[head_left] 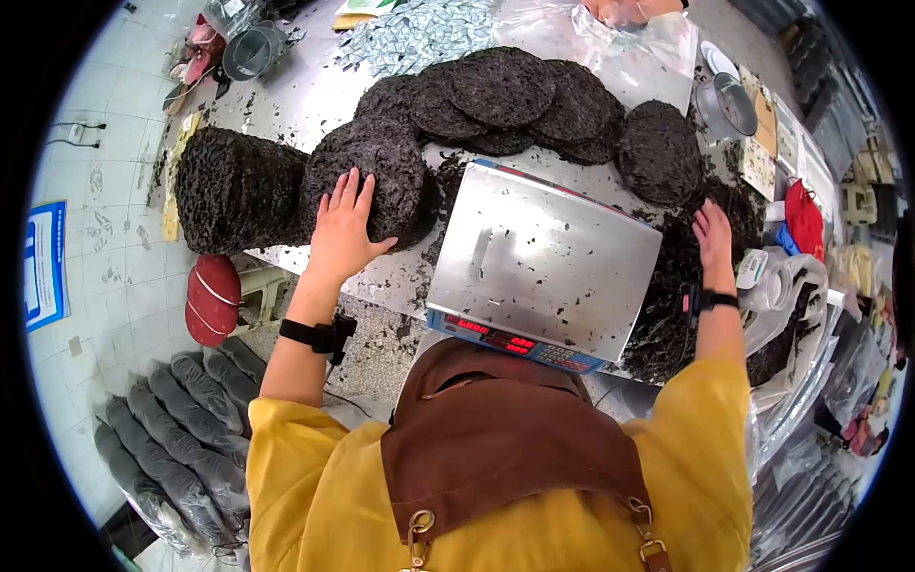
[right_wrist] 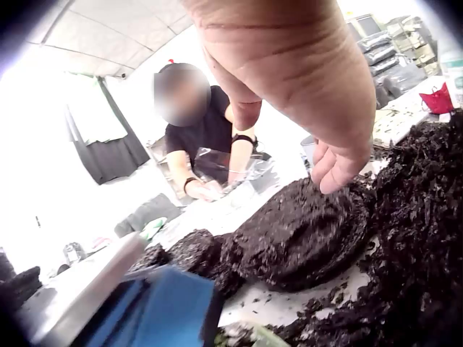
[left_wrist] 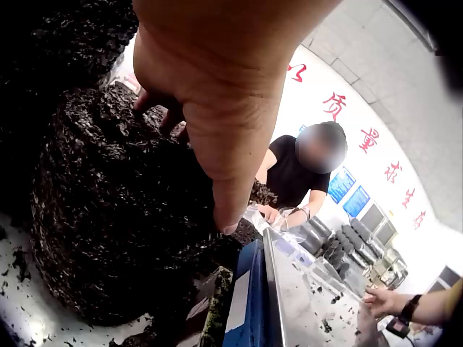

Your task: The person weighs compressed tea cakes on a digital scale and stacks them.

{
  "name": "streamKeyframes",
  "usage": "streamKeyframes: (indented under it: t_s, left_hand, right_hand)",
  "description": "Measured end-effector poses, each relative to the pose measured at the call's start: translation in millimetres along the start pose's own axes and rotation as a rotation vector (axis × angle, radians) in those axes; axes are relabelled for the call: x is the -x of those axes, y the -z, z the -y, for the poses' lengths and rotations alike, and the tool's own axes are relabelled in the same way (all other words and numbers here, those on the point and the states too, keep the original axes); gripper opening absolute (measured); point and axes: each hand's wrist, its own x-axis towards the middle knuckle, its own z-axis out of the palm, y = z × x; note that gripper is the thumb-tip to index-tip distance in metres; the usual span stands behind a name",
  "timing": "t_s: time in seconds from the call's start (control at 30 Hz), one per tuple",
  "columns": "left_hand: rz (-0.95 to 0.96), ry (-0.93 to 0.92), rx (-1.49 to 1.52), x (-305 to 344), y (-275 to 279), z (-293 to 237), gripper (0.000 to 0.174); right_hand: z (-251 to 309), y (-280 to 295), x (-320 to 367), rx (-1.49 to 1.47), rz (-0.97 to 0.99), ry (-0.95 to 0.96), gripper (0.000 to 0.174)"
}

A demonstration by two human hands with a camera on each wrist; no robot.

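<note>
My left hand (head_left: 347,229) rests with spread fingers on a thick stack of dark, round seaweed-like discs (head_left: 381,153); the left wrist view shows the stack's side (left_wrist: 116,217) under the palm. My right hand (head_left: 713,243) is by the loose dark flakes (head_left: 681,267), right of the scale, fingers slightly bent and nothing seen in them. In the right wrist view it hangs above a round disc stack (right_wrist: 296,231); contact cannot be told. Between the hands stands a scale with a bare metal plate (head_left: 548,257) and a lit red display (head_left: 496,336).
More discs (head_left: 500,86) lie in an arc behind the scale, and a tall stack (head_left: 238,191) lies at the left. Small clear packets (head_left: 419,33), metal bowls (head_left: 255,52) and a red bag (head_left: 803,219) are around. Across the table a person in black (left_wrist: 296,170) handles clear plastic.
</note>
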Motion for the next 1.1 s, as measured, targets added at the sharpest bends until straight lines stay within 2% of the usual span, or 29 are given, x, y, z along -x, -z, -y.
streamKeyframes:
  t_s: [0.03,0.1,0.13,0.17,0.23,0.27,0.3,0.33,0.37,0.43,0.5,0.57,0.63,0.67,0.7,0.73,0.77,0.83,0.9,0.97,1.03,1.07,1.1]
  left_hand:
    - [-0.009,0.005,0.002,3,1,5,0.087]
    - [-0.054,-0.088,0.184,6,5,19,0.072]
    - [-0.195,-0.080,0.267,9,22,20,0.058]
    - [-0.347,0.012,0.367,14,33,23,0.047]
    - [-0.450,0.276,0.702,23,46,43,0.038]
    - [-0.618,0.242,1.203,27,51,41,0.036]
    - [-0.767,0.186,1.710,30,56,31,0.035]
    - [-0.746,0.338,2.013,34,73,12,0.037]
    - [-0.583,0.180,2.143,35,67,8,0.040]
    - [-0.337,0.210,2.426,39,51,-16,0.044]
    - [-0.071,0.125,2.493,49,55,-49,0.044]
    - [0.023,0.059,2.497,58,55,-62,0.049]
    - [0.194,-0.022,2.620,60,56,-61,0.057]
    - [0.188,0.001,2.492,59,57,-64,0.061]
    - [0.237,0.093,2.401,63,62,-70,0.052]
    - [0.023,-0.107,1.672,65,50,-71,0.045]
    - [-0.159,-0.231,0.914,67,37,-68,0.038]
    - [-0.066,-0.273,1.313,68,38,-86,0.044]
    - [0.100,-0.210,1.461,64,34,-90,0.046]
    - [0.231,-0.088,2.151,68,52,-103,0.051]
    - [0.355,-0.196,2.149,67,48,-99,0.057]
    - [0.332,-0.327,2.048,69,50,-95,0.054]
    - [0.322,-0.453,1.947,72,55,-91,0.053]
  right_hand:
    - [7,-6,28,-0.003,0.028,0.007,0.068]
    - [13,-16,71,0.006,0.071,0.066,0.059]
    - [20,-26,95,-0.002,0.063,0.072,0.059]
    - [29,-37,121,0.067,0.095,0.152,0.055]
    - [39,-64,164,0.104,0.165,0.296,0.047]
    - [40,-80,184,0.160,0.216,0.390,0.046]
    - [44,-102,209,0.198,0.274,0.490,0.052]
    - [53,-125,237,0.393,0.313,0.652,0.063]
    - [62,-151,272,0.513,0.355,0.828,0.076]
    - [75,-195,322,0.737,0.492,1.127,0.089]
    - [76,-227,350,0.947,0.542,1.248,0.090]
    - [63,-230,357,0.963,0.454,1.266,0.086]
    - [54,-219,359,0.879,0.513,1.277,0.084]
    - [51,-213,362,0.900,0.509,1.232,0.084]
    - [48,-208,365,0.911,0.513,1.189,0.085]
    - [48,-204,371,0.960,0.435,1.159,0.085]
    - [41,-202,369,0.959,0.394,1.150,0.083]
    - [39,-198,370,0.872,0.395,1.098,0.081]
    - [37,-199,371,0.864,0.344,1.135,0.082]
    - [38,-202,377,0.828,0.346,1.130,0.080]
    - [36,-204,369,0.788,0.318,1.153,0.077]
    - [31,-202,364,0.754,0.274,1.155,0.075]
    - [17,-198,354,0.542,0.272,0.897,0.065]
